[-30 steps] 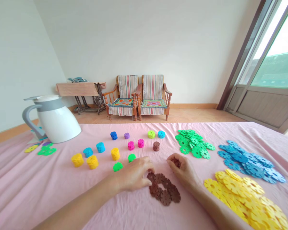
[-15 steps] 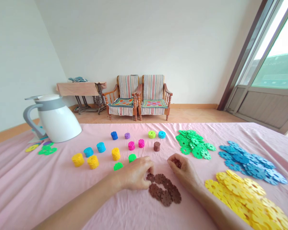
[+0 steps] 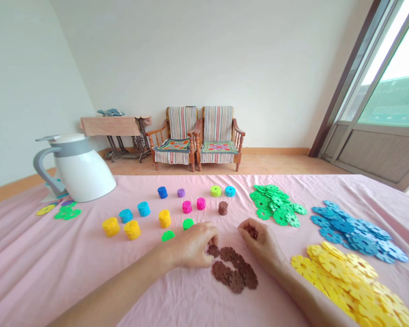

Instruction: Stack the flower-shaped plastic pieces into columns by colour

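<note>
My left hand [image 3: 195, 245] is closed, fingers curled down beside a small brown snowflake disc [image 3: 213, 251] on the cloth; its fingertips are partly hidden, so what they hold cannot be made out. Opposite it, my right hand [image 3: 261, 240] is curled shut, and a bit of dark brown, seemingly brown discs, shows between thumb and fingers. Below and between the hands lies a loose ring of brown snowflake discs [image 3: 236, 281]. A brown stack [image 3: 222, 208] stands just beyond. Two green stacks [image 3: 188, 224] sit behind my left hand, one partly covered by it.
Yellow stacks [image 3: 132, 230], blue stacks [image 3: 143, 209] and pink stacks [image 3: 187, 207] stand left and ahead. Loose piles of green discs [image 3: 276, 204], blue discs [image 3: 357, 234] and yellow discs [image 3: 354, 284] lie right. A white jug [image 3: 85, 175] stands far left on the pink cloth [image 3: 150, 290].
Almost nothing differs. Both hands stay closed in nearly the same places, and the discs and stacks have not visibly moved.
</note>
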Motion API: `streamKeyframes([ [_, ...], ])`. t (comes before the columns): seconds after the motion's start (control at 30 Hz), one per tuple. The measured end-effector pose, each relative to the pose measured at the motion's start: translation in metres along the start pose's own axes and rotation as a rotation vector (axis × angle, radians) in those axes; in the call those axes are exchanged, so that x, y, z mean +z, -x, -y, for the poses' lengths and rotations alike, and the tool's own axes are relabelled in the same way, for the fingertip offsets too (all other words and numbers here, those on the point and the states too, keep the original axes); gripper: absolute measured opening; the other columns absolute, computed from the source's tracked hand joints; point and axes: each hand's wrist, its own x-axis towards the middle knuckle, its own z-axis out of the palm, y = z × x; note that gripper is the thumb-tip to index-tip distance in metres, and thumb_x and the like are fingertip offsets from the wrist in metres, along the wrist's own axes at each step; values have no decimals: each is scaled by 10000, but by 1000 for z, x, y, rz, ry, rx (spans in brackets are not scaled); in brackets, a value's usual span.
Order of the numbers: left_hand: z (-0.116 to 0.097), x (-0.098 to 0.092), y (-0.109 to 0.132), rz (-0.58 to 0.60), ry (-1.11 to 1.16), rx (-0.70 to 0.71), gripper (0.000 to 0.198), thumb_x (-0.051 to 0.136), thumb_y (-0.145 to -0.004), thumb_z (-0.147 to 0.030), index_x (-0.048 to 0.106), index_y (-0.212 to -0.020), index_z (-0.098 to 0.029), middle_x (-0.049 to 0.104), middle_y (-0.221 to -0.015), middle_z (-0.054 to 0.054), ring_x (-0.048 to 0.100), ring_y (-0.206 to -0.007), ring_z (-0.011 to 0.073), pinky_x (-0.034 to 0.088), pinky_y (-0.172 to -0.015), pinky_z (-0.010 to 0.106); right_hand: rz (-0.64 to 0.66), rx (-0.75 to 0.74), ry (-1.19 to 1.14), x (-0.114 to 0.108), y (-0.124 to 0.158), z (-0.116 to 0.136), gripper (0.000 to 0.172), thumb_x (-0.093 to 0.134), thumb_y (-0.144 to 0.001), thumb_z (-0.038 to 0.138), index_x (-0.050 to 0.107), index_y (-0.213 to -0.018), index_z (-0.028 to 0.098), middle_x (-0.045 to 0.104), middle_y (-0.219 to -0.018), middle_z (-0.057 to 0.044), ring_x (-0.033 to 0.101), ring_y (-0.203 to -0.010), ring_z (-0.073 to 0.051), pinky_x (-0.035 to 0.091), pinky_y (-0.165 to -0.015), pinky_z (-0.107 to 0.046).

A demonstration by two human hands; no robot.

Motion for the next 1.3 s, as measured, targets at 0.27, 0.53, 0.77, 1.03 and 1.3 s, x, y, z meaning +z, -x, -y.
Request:
streamKeyframes([
  [0.27,-4,1,-1,-84,-11,34,183,598,-577,-131,499,-714,-200,568,-728,-25,545,-624,140,363,-513,215,1,0,6,1,0,-1,171,480,-759,288,592,-689,179,498,-549,27,434,-512,-125,305,-480,-238],
  [0.53,3,-28,-43,-284,13,96,216,562,-604,-58,563,-787,-174,611,-780,3,576,-684,143,417,-583,219,20,6,-7,-1,0,1,157,480,-765,266,590,-704,171,454,-542,37,405,-513,-118,285,-475,-234],
  [0.77,22,-32,-80,-350,-26,68,124,642,-642,-115,644,-755,-164,621,-782,13,586,-679,159,415,-588,235,13,9,-13,0,1,-1,137,480,-746,243,590,-704,171,448,-547,40,409,-522,-118,282,-472,-227],
  [1.03,28,-32,-91,-326,-51,60,133,659,-629,-90,669,-734,-170,623,-745,-1,578,-683,155,409,-599,228,14,10,-3,0,-1,-1,138,468,-741,240,582,-697,177,477,-555,33,415,-515,-118,291,-474,-230],
  [1.3,26,-31,-94,-305,-57,45,134,675,-615,-100,686,-733,-164,622,-735,-2,571,-657,150,402,-579,225,17,11,-1,1,0,-2,148,459,-753,239,586,-709,176,513,-570,26,423,-509,-117,300,-478,-232],
])
